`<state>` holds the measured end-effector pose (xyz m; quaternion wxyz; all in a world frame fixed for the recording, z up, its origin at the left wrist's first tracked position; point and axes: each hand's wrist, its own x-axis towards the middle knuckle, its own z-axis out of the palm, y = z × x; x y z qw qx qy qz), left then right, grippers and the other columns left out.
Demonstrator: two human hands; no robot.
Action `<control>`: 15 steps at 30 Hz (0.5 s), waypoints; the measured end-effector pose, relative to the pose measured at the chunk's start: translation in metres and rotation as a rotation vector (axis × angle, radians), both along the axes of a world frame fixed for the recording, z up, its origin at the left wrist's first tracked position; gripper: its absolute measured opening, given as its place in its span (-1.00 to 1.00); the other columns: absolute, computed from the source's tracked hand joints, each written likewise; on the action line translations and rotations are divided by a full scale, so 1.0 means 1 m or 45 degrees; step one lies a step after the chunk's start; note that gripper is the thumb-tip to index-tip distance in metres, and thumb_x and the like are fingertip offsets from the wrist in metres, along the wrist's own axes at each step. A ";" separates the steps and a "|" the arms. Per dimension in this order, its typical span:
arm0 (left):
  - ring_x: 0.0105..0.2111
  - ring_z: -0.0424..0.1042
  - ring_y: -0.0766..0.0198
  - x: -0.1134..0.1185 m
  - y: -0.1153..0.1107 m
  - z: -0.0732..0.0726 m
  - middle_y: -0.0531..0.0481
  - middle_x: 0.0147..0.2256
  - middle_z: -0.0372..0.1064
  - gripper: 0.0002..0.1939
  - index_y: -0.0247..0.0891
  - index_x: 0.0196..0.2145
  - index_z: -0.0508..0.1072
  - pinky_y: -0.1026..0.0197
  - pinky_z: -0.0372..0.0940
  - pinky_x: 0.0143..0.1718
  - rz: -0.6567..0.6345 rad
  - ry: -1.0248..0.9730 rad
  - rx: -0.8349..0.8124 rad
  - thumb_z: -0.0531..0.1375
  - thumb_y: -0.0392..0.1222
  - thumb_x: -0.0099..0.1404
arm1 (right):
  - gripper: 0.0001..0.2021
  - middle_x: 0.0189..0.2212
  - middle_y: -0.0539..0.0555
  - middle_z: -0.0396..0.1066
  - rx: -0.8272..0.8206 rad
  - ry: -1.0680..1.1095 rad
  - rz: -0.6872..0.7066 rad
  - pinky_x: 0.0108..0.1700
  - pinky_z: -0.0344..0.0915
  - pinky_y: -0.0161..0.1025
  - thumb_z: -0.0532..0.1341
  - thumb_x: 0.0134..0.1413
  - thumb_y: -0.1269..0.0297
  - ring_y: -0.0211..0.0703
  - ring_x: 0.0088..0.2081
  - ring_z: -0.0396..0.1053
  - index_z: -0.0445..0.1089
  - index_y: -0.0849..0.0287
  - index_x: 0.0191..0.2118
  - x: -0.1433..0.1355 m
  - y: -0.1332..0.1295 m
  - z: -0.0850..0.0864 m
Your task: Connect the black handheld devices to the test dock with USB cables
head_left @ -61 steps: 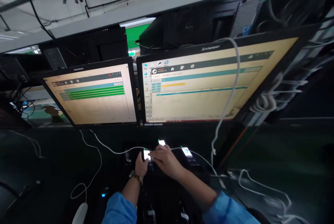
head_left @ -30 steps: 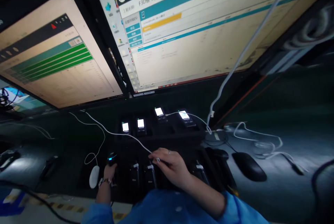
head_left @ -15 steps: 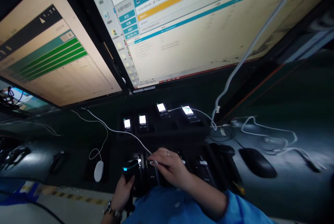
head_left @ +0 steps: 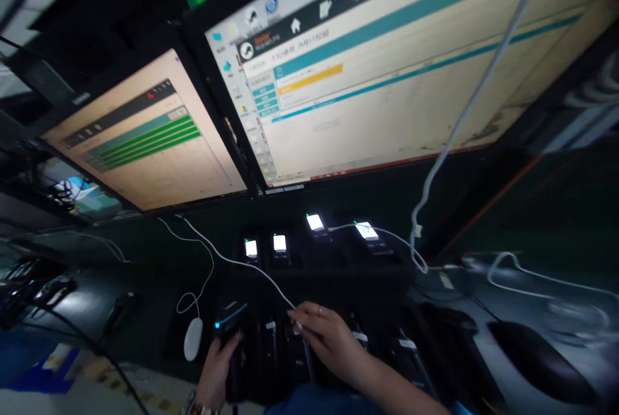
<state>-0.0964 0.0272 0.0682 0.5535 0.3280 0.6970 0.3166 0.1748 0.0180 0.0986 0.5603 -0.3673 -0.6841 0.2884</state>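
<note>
My left hand [head_left: 220, 366] is closed round the handle of a black barcode scanner [head_left: 231, 319] with a blue light on its head. My right hand [head_left: 336, 344] pinches the end of a white cable [head_left: 271, 279] between thumb and fingertips. Below those fingers is a dark device in a black tray; whether the plug touches it I cannot tell. Beside it in the same tray lies another dark device [head_left: 271, 341] with a white label. A further labelled device [head_left: 411, 354] lies to the right of my right hand.
Behind, several small devices with lit screens [head_left: 279, 243] rest in a black holder; one has a white cable attached. Two monitors [head_left: 367, 118] stand at the back. A white mouse [head_left: 193, 339] lies left, a black mouse [head_left: 541, 354] right. A white cable [head_left: 464, 112] hangs at the right.
The camera view has tilted up, so the scene sits lower. My left hand has shifted the barcode scanner leftward, away from the labelled device. My right hand still pinches the cable end over the tray.
</note>
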 end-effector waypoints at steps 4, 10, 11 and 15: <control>-0.22 0.47 0.12 -0.027 0.021 -0.014 -0.11 -0.23 0.51 -0.49 -0.31 -0.06 0.40 0.17 0.30 -0.18 -0.195 0.468 0.248 0.22 0.06 0.10 | -0.75 -0.37 0.07 0.44 0.037 -0.043 -0.019 -0.35 0.42 -0.38 0.07 0.25 0.35 -0.26 -0.38 0.43 0.46 0.06 -0.07 -0.006 -0.001 -0.003; -0.10 0.46 0.03 -0.058 0.054 -0.075 -0.29 -0.17 0.52 -0.68 -0.46 -0.15 0.46 0.14 0.26 -0.03 -0.182 0.764 0.100 0.16 -0.28 0.13 | -0.75 -0.35 0.08 0.47 -0.006 -0.002 -0.005 -0.33 0.46 -0.39 0.08 0.25 0.31 -0.24 -0.37 0.47 0.48 0.07 -0.08 -0.009 -0.005 -0.007; -0.09 0.46 0.02 -0.057 0.055 -0.084 -0.33 -0.16 0.51 -0.69 -0.49 -0.17 0.47 0.13 0.25 -0.01 -0.165 0.771 0.087 0.16 -0.31 0.12 | -0.76 -0.36 0.08 0.48 -0.010 -0.003 -0.010 -0.33 0.47 -0.39 0.09 0.25 0.30 -0.24 -0.37 0.48 0.49 0.07 -0.10 -0.009 -0.005 -0.008; 0.01 0.41 -0.01 -0.046 0.050 -0.106 -0.42 -0.07 0.45 -0.64 -0.55 -0.13 0.44 0.13 0.20 0.08 -0.078 0.758 0.100 0.18 -0.33 0.10 | -0.80 -0.37 0.06 0.53 0.057 -0.021 -0.019 -0.33 0.49 -0.39 0.15 0.22 0.27 -0.21 -0.38 0.51 0.52 0.02 -0.16 -0.010 -0.003 -0.013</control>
